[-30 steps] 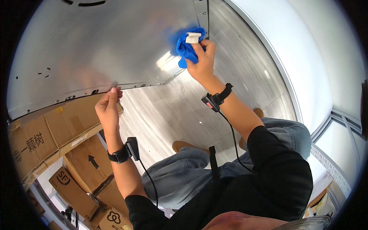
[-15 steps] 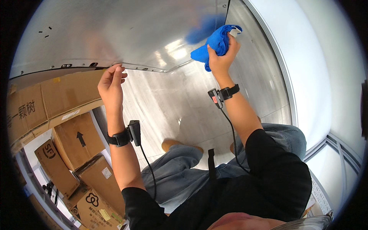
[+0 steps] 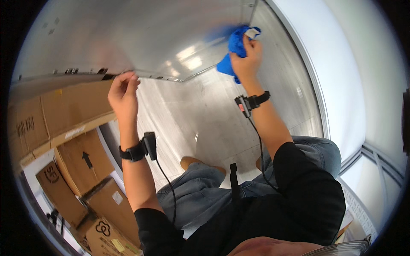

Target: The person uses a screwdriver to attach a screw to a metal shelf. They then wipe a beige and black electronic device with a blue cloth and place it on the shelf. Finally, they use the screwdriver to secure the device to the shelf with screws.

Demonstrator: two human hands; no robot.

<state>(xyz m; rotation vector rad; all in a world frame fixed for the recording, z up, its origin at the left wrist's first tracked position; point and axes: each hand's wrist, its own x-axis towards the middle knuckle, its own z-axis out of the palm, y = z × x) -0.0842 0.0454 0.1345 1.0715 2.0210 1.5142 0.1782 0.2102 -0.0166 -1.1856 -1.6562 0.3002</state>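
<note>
A large shiny metal panel [image 3: 141, 38] fills the upper part of the view, with slots and small holes along its near edge. My left hand [image 3: 124, 91] is at that near edge, fingers curled and thumb pressed toward them, pinching at the rim. A folded blue cloth [image 3: 237, 45] with a white tag is bunched in my right hand [image 3: 248, 59]. The cloth is beside the panel's right edge, and its blue reflection shows on the metal. Whether the cloth presses on the metal is hard to tell. Each wrist wears a black strap with a cabled device.
Cardboard boxes [image 3: 85, 160] are stacked on the left, with a long carton [image 3: 77, 104] lying along the panel's near side. Grey wood-look floor [image 3: 183, 123] lies below. A white wall [image 3: 341, 77] curves up on the right. My feet stand close in front.
My right hand and the cloth have shifted a little to the left, and the cloth's folds have changed. My left hand stays at the panel's rim. The whole view has shifted slightly.
</note>
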